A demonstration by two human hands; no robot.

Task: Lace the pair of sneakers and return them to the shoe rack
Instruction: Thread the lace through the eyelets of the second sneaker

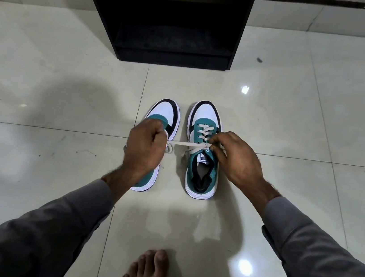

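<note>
ahead, black shoe rack (pixel 167 19) beyond sneakers (pixel 203 150).

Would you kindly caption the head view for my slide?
Left hand and right hand pull the cream lace taut on the right teal-and-white sneaker.

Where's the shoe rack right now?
In the head view, the black shoe rack stands on the floor at top centre, beyond the toes of the two sneakers.

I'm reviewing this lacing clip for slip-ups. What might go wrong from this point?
The left hand pulls the lace taut sideways from the right sneaker; the pull may drag that shoe or leave uneven ends. The right hand pinches at the top eyelets, so the lace might slip loose. The left sneaker is mostly hidden.
</note>
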